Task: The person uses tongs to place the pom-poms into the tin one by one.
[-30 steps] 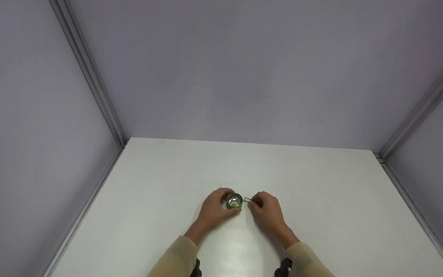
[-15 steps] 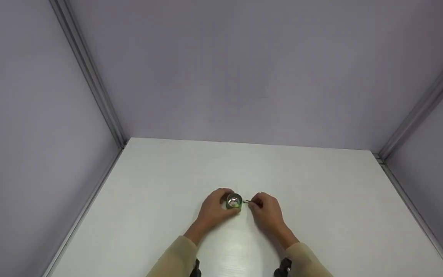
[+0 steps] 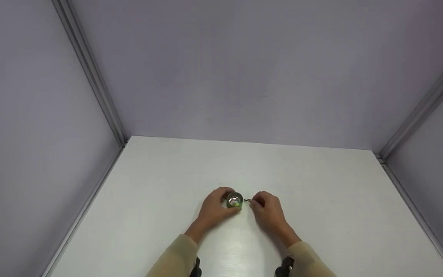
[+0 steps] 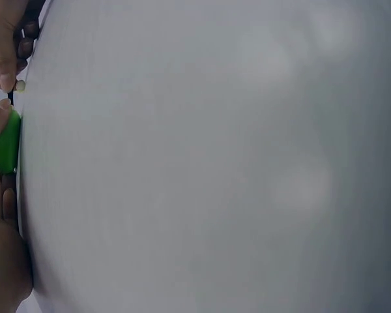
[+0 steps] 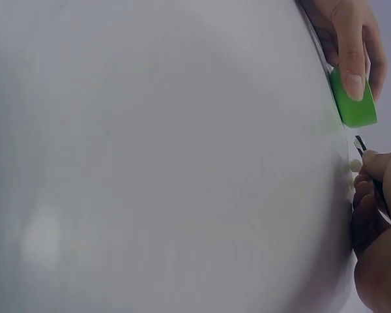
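White worktop (image 3: pixel 321 215): left hand (image 3: pixel 214 209) grips green cup (image 3: pixel 235 201); right hand (image 3: pixel 268 211) pinches thin tool (image 3: pixel 247 200). Keep cup steady, tool low.

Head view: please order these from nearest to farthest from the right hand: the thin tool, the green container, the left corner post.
1. thin tool: pinched in the right hand, at its fingers.
2. green container: just left of the tool, held by the left hand.
3. left corner post: far up and left, where the walls meet.

Left hand (image 5: pixel 344 32) grips green cup (image 5: pixel 353 104); right hand (image 5: pixel 378 228) pinches tool (image 5: pixel 360 143).
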